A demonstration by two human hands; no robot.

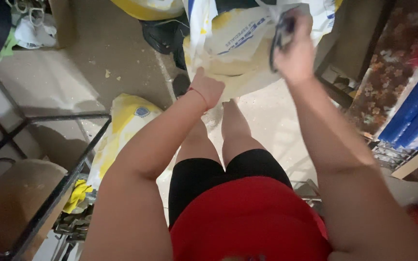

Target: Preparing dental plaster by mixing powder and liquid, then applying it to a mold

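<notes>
I look down over my red shirt and black shorts at my legs. My left hand [208, 88] is closed on the lower edge of a large white and yellow sack [235, 43] held up in front of me. My right hand [296, 50] is raised higher and grips the sack's upper part together with a dark thing that I cannot make out. The sack hangs above the floor and hides my feet.
A second white and yellow sack [122, 130] lies on the concrete floor at my left. A black metal frame [59, 188] stands at the left, with yellow gloves [77, 193] below it. Blue boxes [414, 116] and patterned cloth [388, 67] stand at the right.
</notes>
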